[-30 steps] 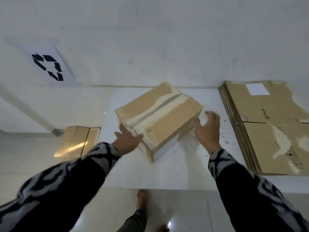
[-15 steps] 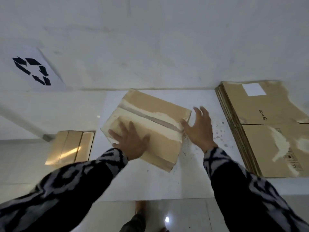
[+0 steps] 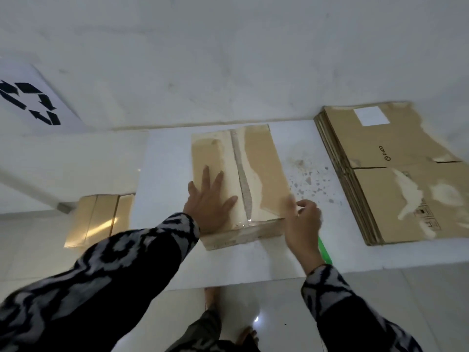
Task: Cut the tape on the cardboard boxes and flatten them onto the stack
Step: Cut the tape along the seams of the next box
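A taped cardboard box [image 3: 264, 168] lies on the white board [image 3: 165, 174], its tape seam [image 3: 241, 179] running away from me. My left hand [image 3: 210, 201] presses flat on the box top, left of the seam, fingers spread. My right hand [image 3: 303, 222] sits at the box's near right corner; its loosely curled fingers are blurred against the edge and hold nothing that I can see. A green-handled tool [image 3: 325, 250] lies on the board just right of that wrist. The stack of flattened boxes [image 3: 396, 174] lies to the right.
Another cardboard box [image 3: 99, 219] stands on the floor at the left. A recycling sign [image 3: 30, 102] hangs on the wall at the far left. My bare feet [image 3: 213, 295] stand at the board's near edge. Small paper scraps [image 3: 309, 181] dot the board between box and stack.
The box has been turned so its seam points away from me and now lies square. My left hand stays flat on top; my right hand dropped back to the near right corner.
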A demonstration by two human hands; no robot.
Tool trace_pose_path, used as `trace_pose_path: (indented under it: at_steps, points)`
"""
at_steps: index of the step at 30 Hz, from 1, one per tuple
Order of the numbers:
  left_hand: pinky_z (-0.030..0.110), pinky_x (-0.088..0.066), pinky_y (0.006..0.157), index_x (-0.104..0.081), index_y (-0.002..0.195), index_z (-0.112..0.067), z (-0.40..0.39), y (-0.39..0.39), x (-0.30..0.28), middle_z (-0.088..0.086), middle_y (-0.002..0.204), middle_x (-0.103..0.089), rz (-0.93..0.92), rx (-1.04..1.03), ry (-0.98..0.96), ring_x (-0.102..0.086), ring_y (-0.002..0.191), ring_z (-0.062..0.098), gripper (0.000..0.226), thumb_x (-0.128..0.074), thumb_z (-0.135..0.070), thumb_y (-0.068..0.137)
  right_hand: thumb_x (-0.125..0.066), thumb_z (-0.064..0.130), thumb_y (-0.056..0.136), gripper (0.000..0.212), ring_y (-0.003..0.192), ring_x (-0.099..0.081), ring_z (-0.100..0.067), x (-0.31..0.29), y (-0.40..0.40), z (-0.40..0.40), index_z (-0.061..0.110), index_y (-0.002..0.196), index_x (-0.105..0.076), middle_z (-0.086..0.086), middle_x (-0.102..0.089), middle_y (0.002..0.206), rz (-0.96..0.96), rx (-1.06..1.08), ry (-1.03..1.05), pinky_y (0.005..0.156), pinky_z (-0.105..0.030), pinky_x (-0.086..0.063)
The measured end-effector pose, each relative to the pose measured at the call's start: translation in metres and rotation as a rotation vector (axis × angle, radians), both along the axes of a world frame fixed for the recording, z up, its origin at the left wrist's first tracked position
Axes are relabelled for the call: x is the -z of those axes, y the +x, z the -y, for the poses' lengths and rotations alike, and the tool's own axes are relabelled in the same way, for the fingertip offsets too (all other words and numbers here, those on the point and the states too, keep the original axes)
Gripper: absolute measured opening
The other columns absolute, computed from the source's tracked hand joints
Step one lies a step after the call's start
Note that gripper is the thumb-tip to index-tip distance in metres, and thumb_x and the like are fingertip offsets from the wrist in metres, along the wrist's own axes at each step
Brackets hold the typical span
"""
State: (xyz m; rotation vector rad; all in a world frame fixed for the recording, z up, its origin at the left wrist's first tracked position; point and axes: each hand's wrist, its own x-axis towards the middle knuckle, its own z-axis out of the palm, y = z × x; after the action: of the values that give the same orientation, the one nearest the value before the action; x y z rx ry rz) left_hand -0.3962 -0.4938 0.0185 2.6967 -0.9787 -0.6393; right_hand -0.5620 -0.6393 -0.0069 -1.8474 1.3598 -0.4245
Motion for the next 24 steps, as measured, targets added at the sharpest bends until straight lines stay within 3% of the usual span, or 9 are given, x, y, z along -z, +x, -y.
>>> trace_pose_path:
  at_steps: [2, 4, 6, 8, 11, 14, 18, 21, 24]
  points:
    - [0.058, -0.005, 0.118, 0.006, 0.156, -0.029, -0.012, -0.011, -0.005, 0.003, 0.161, 0.025, -0.052, 0.058, -0.004, 0.012, 0.145, 0.048, 0.091, -0.038, -0.073, 0.090, -0.045, 0.054, 0.098, 0.051, 0.117, -0.043, -0.037, 0.014, -0.021, 0.035, 0.010, 0.124, -0.051, -0.015, -0.045, 0.130, -0.118, 0.031, -0.049, 0.097, -0.047, -0.039]
    - [0.060, -0.005, 0.117, 0.010, 0.155, -0.033, -0.026, -0.017, -0.010, -0.001, 0.160, 0.029, -0.103, 0.130, 0.047, 0.020, 0.145, 0.047, 0.109, -0.045, -0.084, 0.076, -0.045, 0.051, 0.099, 0.055, 0.123, -0.039, -0.040, 0.039, -0.045, 0.058, 0.009, 0.134, -0.047, -0.017, -0.038, 0.138, -0.388, -0.085, -0.032, 0.100, -0.051, -0.036]
    - [0.059, -0.006, 0.118, 0.008, 0.155, -0.034, -0.037, -0.019, -0.011, -0.001, 0.162, 0.024, -0.033, 0.207, 0.093, 0.021, 0.145, 0.043, 0.119, -0.051, -0.089, 0.067, -0.047, 0.047, 0.099, 0.053, 0.122, -0.039, -0.041, 0.067, -0.060, 0.061, 0.007, 0.133, -0.046, -0.019, -0.039, 0.135, -0.582, -0.206, 0.006, 0.099, -0.049, -0.037]
    - [0.056, -0.011, 0.118, -0.004, 0.155, -0.033, -0.043, -0.021, -0.015, -0.001, 0.165, 0.009, 0.094, 0.280, 0.082, 0.014, 0.149, 0.037, 0.112, -0.053, -0.086, 0.069, -0.051, 0.037, 0.100, 0.039, 0.118, -0.042, -0.040, 0.086, -0.067, 0.052, 0.006, 0.124, -0.048, -0.019, -0.044, 0.129, -0.602, -0.208, -0.018, 0.094, -0.046, -0.039]
    - [0.053, -0.030, 0.113, -0.019, 0.153, -0.033, -0.047, -0.021, -0.020, -0.008, 0.164, -0.007, 0.100, 0.320, 0.053, 0.002, 0.152, 0.024, 0.092, -0.053, -0.076, 0.080, -0.054, 0.018, 0.099, 0.022, 0.110, -0.051, -0.042, 0.095, -0.073, 0.048, -0.001, 0.109, -0.057, -0.023, -0.054, 0.115, -0.411, -0.042, 0.092, 0.088, -0.044, -0.042]
    - [0.053, -0.036, 0.111, -0.029, 0.148, -0.035, -0.049, -0.022, -0.017, -0.011, 0.164, -0.012, 0.028, 0.305, 0.016, 0.002, 0.152, 0.020, 0.075, -0.055, -0.067, 0.086, -0.052, 0.013, 0.100, 0.021, 0.079, -0.062, -0.034, 0.081, -0.080, 0.055, 0.001, 0.084, -0.057, -0.017, -0.057, 0.082, -0.142, 0.031, 0.268, 0.067, -0.037, -0.046]
    - [0.050, -0.040, 0.108, -0.037, 0.136, -0.030, -0.049, -0.022, -0.014, -0.012, 0.161, -0.019, -0.030, 0.304, -0.057, 0.002, 0.152, 0.015, 0.054, -0.053, -0.058, 0.092, -0.051, 0.012, 0.100, 0.021, 0.081, -0.068, -0.022, 0.030, -0.081, 0.044, -0.001, 0.116, -0.052, -0.015, -0.061, 0.100, 0.145, -0.021, 0.395, 0.060, -0.035, -0.049]
    - [0.051, -0.043, 0.104, -0.033, 0.138, -0.030, -0.052, -0.018, -0.011, -0.009, 0.161, -0.023, 0.000, 0.314, -0.061, -0.003, 0.152, 0.013, 0.048, -0.046, -0.051, 0.098, -0.042, 0.007, 0.100, 0.019, 0.067, -0.057, -0.019, -0.011, -0.081, 0.020, 0.013, 0.116, -0.050, -0.007, -0.054, 0.086, 0.265, -0.052, 0.426, 0.052, -0.032, -0.041]
    - [0.048, -0.051, 0.089, -0.035, 0.138, -0.030, -0.051, -0.017, -0.009, -0.011, 0.153, -0.038, 0.139, 0.363, -0.036, -0.012, 0.151, 0.015, 0.043, -0.043, -0.048, 0.100, -0.040, 0.011, 0.101, 0.021, 0.054, -0.036, -0.013, -0.036, -0.078, -0.009, 0.017, 0.111, -0.057, -0.002, -0.043, 0.073, 0.294, -0.198, 0.457, 0.047, -0.029, -0.027]
